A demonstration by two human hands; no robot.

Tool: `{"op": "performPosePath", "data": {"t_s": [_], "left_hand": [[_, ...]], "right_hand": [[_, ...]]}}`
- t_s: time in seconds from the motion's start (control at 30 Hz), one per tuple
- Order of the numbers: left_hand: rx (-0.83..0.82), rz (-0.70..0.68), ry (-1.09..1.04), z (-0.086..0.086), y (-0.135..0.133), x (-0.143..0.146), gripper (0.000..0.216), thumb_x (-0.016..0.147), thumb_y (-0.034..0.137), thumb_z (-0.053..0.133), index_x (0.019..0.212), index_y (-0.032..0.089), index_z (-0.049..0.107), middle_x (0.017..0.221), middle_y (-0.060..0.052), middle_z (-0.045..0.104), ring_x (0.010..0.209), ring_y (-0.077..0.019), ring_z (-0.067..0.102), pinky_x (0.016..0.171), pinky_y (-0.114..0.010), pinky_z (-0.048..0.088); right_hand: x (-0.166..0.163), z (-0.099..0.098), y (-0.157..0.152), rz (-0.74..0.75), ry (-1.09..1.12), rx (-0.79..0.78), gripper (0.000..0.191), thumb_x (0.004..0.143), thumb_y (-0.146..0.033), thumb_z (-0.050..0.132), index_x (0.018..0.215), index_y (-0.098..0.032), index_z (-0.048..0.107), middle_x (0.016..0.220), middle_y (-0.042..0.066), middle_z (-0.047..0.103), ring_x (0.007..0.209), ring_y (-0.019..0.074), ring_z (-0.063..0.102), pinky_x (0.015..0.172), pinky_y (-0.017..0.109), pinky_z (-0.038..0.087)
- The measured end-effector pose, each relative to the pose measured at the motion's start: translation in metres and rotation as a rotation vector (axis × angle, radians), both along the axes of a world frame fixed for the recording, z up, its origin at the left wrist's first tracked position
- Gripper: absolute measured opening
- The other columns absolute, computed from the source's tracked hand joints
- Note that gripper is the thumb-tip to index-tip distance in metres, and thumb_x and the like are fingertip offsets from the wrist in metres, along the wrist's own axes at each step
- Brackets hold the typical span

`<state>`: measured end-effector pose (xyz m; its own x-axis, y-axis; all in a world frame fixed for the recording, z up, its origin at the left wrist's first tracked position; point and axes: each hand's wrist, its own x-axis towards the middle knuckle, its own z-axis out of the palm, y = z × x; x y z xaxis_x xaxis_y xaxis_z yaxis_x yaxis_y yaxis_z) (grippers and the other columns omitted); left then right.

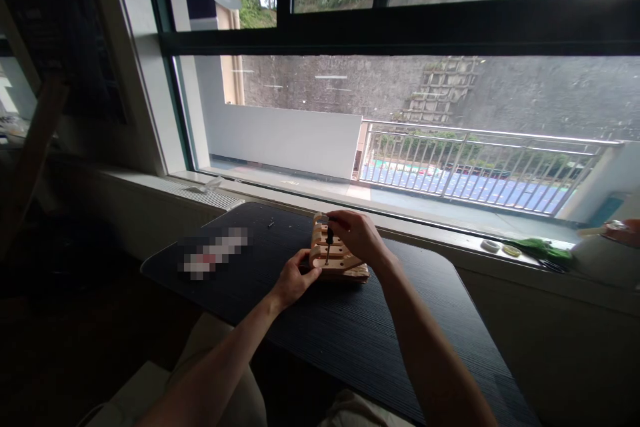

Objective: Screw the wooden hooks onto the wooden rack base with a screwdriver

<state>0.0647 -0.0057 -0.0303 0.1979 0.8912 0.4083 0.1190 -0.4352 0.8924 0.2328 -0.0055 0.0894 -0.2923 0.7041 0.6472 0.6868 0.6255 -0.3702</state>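
Observation:
A small slotted wooden block (pixel 341 262) lies on the dark ribbed table (pixel 350 333) near its far edge. My left hand (pixel 294 278) is closed on the block's near left corner, thumb against the wood. My right hand (pixel 356 233) is above the block, fingers pinched round the black handle of a small screwdriver (pixel 329 242). The screwdriver stands nearly upright with its tip down on the block's top face.
A tiny dark screw (pixel 271 223) lies on the table behind the block. A blurred-out object (pixel 215 252) sits at the table's left. The window sill behind holds a green object (pixel 540 250) and small round pieces (pixel 493 245). Dark floor lies to the left.

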Motion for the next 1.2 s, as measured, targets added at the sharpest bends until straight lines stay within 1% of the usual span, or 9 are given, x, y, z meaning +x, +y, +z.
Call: {"op": "performPosePath", "data": {"t_s": [0.13,0.23,0.33,0.5,0.7,0.77,0.87,1.03,1.2], "left_hand": [[0.009,-0.002,0.008,0.0003,0.0005,0.0004,0.026,0.075,0.026,0.061,0.100,0.019,0.060,0.095,-0.003,0.066,0.089,-0.0177,0.062,0.082,-0.028,0.048],[0.009,-0.001,0.011,-0.0003,0.0011,0.0001,0.027,0.074,0.027,0.061,0.100,0.019,0.060,0.097,-0.003,0.066,0.090,-0.0181,0.062,0.082,-0.028,0.048],[0.008,0.003,0.012,-0.0005,0.0009,-0.0007,0.027,0.074,0.026,0.062,0.100,0.019,0.060,0.096,-0.003,0.066,0.090,-0.0181,0.061,0.082,-0.029,0.047],[-0.001,0.011,0.011,-0.0002,0.0000,-0.0007,0.026,0.074,0.026,0.062,0.099,0.018,0.061,0.094,-0.003,0.067,0.089,-0.0178,0.061,0.082,-0.028,0.047],[0.006,0.008,0.009,-0.0006,0.0012,0.0002,0.026,0.074,0.026,0.061,0.099,0.018,0.060,0.095,-0.003,0.067,0.089,-0.0173,0.061,0.082,-0.027,0.047],[0.006,0.005,0.012,-0.0012,0.0015,0.0002,0.026,0.074,0.026,0.061,0.099,0.018,0.060,0.095,-0.003,0.066,0.090,-0.0175,0.061,0.082,-0.027,0.047],[0.001,0.001,0.017,-0.0019,0.0017,-0.0002,0.026,0.075,0.027,0.061,0.099,0.018,0.060,0.096,-0.003,0.066,0.090,-0.0177,0.061,0.081,-0.027,0.047],[-0.019,-0.010,0.017,-0.0013,0.0011,-0.0014,0.025,0.075,0.027,0.062,0.099,0.018,0.060,0.096,-0.003,0.066,0.089,-0.0179,0.062,0.080,-0.027,0.048],[-0.032,-0.013,0.007,-0.0007,0.0007,-0.0014,0.027,0.075,0.027,0.062,0.100,0.018,0.059,0.095,-0.004,0.066,0.084,-0.0175,0.062,0.076,-0.027,0.049]], "right_hand": [[-0.0022,0.0016,-0.0039,0.003,-0.012,0.006,0.024,0.083,-0.029,0.053,0.101,-0.024,0.068,0.088,0.002,0.070,0.075,0.0155,0.062,0.066,0.025,0.045],[-0.0015,0.0031,-0.0060,0.009,-0.018,-0.001,0.027,0.082,-0.023,0.051,0.103,-0.024,0.068,0.090,0.002,0.070,0.070,0.0140,0.061,0.065,0.024,0.045],[0.0004,0.0048,-0.0067,0.020,-0.017,-0.006,0.028,0.082,-0.020,0.050,0.102,-0.024,0.068,0.091,0.002,0.070,0.069,0.0137,0.061,0.066,0.025,0.045],[0.0011,0.0055,-0.0054,0.038,-0.005,0.004,0.024,0.083,-0.021,0.051,0.099,-0.023,0.069,0.086,0.000,0.071,0.071,0.0132,0.061,0.067,0.023,0.044],[0.0001,0.0030,-0.0025,0.014,-0.009,0.027,0.019,0.082,-0.022,0.054,0.094,-0.023,0.069,0.083,0.001,0.070,0.072,0.0137,0.061,0.066,0.023,0.042],[0.0001,0.0021,-0.0019,0.002,-0.013,0.029,0.021,0.083,-0.024,0.054,0.098,-0.023,0.068,0.083,0.001,0.069,0.071,0.0140,0.060,0.065,0.024,0.042],[0.0006,0.0013,-0.0022,0.007,-0.022,0.026,0.024,0.084,-0.025,0.053,0.104,-0.024,0.067,0.089,0.002,0.068,0.072,0.0140,0.060,0.065,0.024,0.043],[0.0027,0.0015,-0.0037,0.052,-0.033,0.004,0.027,0.085,-0.022,0.050,0.106,-0.024,0.067,0.092,0.002,0.069,0.069,0.0126,0.060,0.065,0.023,0.044],[0.0046,0.0022,-0.0023,0.064,-0.008,0.000,0.028,0.085,-0.021,0.049,0.104,-0.023,0.068,0.093,0.002,0.071,0.075,0.0141,0.062,0.069,0.024,0.045]]}}
